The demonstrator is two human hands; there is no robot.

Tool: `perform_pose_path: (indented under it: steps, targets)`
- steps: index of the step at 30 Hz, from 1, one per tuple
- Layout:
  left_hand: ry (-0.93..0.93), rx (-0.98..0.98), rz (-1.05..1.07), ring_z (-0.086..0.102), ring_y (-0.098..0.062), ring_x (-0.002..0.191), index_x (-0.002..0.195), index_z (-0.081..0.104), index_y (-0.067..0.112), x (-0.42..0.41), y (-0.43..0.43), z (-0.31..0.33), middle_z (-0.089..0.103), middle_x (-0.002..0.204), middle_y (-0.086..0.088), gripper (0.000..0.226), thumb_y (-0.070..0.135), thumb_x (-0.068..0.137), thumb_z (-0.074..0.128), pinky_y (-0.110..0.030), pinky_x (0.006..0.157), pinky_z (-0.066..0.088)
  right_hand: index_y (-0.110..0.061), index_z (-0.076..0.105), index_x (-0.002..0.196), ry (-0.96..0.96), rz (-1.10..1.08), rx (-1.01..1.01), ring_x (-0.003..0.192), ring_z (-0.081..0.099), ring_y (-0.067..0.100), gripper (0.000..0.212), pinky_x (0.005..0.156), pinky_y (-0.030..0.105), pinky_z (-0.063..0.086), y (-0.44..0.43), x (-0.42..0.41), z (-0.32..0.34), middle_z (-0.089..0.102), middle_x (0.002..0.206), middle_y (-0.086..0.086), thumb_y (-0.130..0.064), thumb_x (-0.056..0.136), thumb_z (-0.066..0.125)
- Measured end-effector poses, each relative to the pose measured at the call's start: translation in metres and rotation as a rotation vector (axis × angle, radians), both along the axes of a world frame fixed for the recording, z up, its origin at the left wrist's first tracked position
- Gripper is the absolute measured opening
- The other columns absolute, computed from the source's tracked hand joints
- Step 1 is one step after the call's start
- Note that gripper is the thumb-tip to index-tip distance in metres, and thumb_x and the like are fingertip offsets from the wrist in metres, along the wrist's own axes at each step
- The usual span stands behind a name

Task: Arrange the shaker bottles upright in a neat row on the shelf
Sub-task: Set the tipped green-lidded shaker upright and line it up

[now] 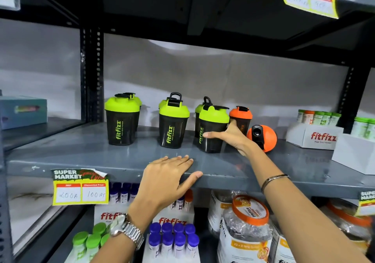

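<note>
On the grey shelf (81, 149) several shaker bottles are seen standing upright: a green-lidded pair at the left (121, 120), a green-lidded one in the middle (173, 123) and another green-lidded bottle (212, 128) further right, each with a second one partly hidden behind. The right hand (233, 136) is laid around this last bottle, fingers spread on its side. Just behind the hand an orange-lidded bottle (241, 117) is standing, and beside it an orange bottle (262, 138) is lying on its side. The left hand (168, 179) is pressed flat on the shelf edge, fingers together, holding nothing.
</note>
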State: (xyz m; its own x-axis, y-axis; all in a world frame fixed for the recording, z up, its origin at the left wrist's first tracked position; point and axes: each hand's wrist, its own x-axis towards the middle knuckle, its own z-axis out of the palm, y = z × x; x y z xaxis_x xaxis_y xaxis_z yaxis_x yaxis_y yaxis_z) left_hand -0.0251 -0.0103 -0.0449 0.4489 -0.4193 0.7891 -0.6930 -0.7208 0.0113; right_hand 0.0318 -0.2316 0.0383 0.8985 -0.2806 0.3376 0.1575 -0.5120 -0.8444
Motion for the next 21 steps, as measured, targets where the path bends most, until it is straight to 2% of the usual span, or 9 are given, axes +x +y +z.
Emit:
perform_pose_path:
  steps: [1, 2, 4, 6, 10, 13, 17, 19, 21]
  targets:
    - [0.002, -0.001, 0.000, 0.065, -0.010, 0.100, 0.103, 0.072, 0.021, 0.000, 0.000, 0.000, 0.072, 0.106, 0.004, 0.053, 0.056, 0.088, 0.035, -0.033, 0.085, 0.053, -0.006, 0.029, 0.133, 0.008, -0.018, -0.035, 0.125, 0.044, 0.023, 0.101, 0.102, 0.036, 0.040, 0.000, 0.001, -0.002, 0.047, 0.129, 0.008, -0.030, 0.054, 0.089]
    - [0.001, -0.002, 0.001, 0.066, -0.010, 0.100, 0.103, 0.072, 0.021, -0.001, 0.000, 0.000, 0.072, 0.106, 0.004, 0.053, 0.056, 0.087, 0.035, -0.033, 0.085, 0.053, -0.009, 0.034, 0.126, 0.001, -0.021, -0.056, 0.123, 0.046, 0.022, 0.093, 0.100, 0.035, 0.041, 0.001, 0.002, -0.004, 0.050, 0.123, 0.005, -0.028, 0.054, 0.089]
    - [-0.001, -0.004, 0.002, 0.066, -0.010, 0.100, 0.103, 0.072, 0.021, -0.001, -0.001, 0.000, 0.072, 0.105, 0.004, 0.053, 0.056, 0.087, 0.035, -0.034, 0.084, 0.053, -0.011, 0.035, 0.119, 0.006, 0.004, -0.044, 0.113, 0.051, 0.021, 0.078, 0.084, 0.026, 0.043, 0.000, 0.003, -0.005, 0.053, 0.107, -0.001, -0.018, 0.060, 0.085]
    - [0.002, -0.004, 0.006, 0.066, -0.010, 0.100, 0.103, 0.072, 0.021, 0.000, -0.001, 0.000, 0.072, 0.106, 0.004, 0.054, 0.056, 0.087, 0.035, -0.033, 0.085, 0.053, -0.010, 0.031, 0.121, 0.044, 0.038, -0.011, 0.110, 0.052, 0.021, 0.076, 0.071, 0.019, 0.040, 0.001, 0.004, -0.005, 0.052, 0.098, -0.005, -0.012, 0.064, 0.081]
    - [0.006, -0.002, 0.006, 0.065, -0.009, 0.100, 0.103, 0.072, 0.021, 0.000, -0.001, 0.000, 0.072, 0.106, 0.004, 0.054, 0.056, 0.088, 0.034, -0.033, 0.085, 0.053, -0.005, 0.024, 0.132, 0.079, 0.060, -0.034, 0.106, 0.047, 0.016, 0.093, 0.084, 0.023, 0.040, 0.003, 0.005, -0.007, 0.048, 0.111, -0.001, -0.017, 0.062, 0.085]
    - [-0.006, -0.006, 0.007, 0.066, -0.009, 0.099, 0.103, 0.072, 0.022, 0.000, -0.001, 0.000, 0.072, 0.105, 0.005, 0.054, 0.056, 0.088, 0.034, -0.033, 0.084, 0.053, -0.005, 0.025, 0.132, 0.093, 0.073, -0.023, 0.105, 0.049, 0.016, 0.087, 0.073, 0.019, 0.041, 0.002, 0.005, -0.008, 0.050, 0.109, 0.000, -0.011, 0.065, 0.082]
    - [-0.011, -0.006, 0.007, 0.066, -0.009, 0.099, 0.102, 0.072, 0.022, 0.000, -0.001, 0.000, 0.072, 0.105, 0.005, 0.053, 0.057, 0.088, 0.036, -0.032, 0.084, 0.052, -0.006, 0.026, 0.132, 0.110, 0.077, -0.023, 0.106, 0.048, 0.016, 0.095, 0.086, 0.028, 0.039, -0.001, 0.008, -0.011, 0.051, 0.110, -0.001, -0.017, 0.060, 0.086]
    - [-0.016, -0.008, 0.005, 0.065, -0.008, 0.100, 0.103, 0.072, 0.022, 0.001, -0.001, -0.001, 0.072, 0.105, 0.005, 0.053, 0.057, 0.088, 0.036, -0.032, 0.085, 0.052, -0.006, 0.027, 0.130, 0.108, 0.064, -0.040, 0.106, 0.050, 0.016, 0.092, 0.086, 0.028, 0.040, -0.001, 0.009, -0.013, 0.052, 0.104, -0.004, -0.016, 0.060, 0.086]
    - [-0.022, -0.008, 0.002, 0.065, -0.008, 0.101, 0.104, 0.072, 0.022, 0.002, -0.001, -0.001, 0.072, 0.106, 0.005, 0.053, 0.057, 0.088, 0.036, -0.032, 0.085, 0.052, -0.006, 0.031, 0.128, 0.103, 0.069, -0.043, 0.110, 0.053, 0.020, 0.086, 0.089, 0.031, 0.044, -0.004, 0.011, -0.013, 0.057, 0.108, 0.001, -0.013, 0.060, 0.084]
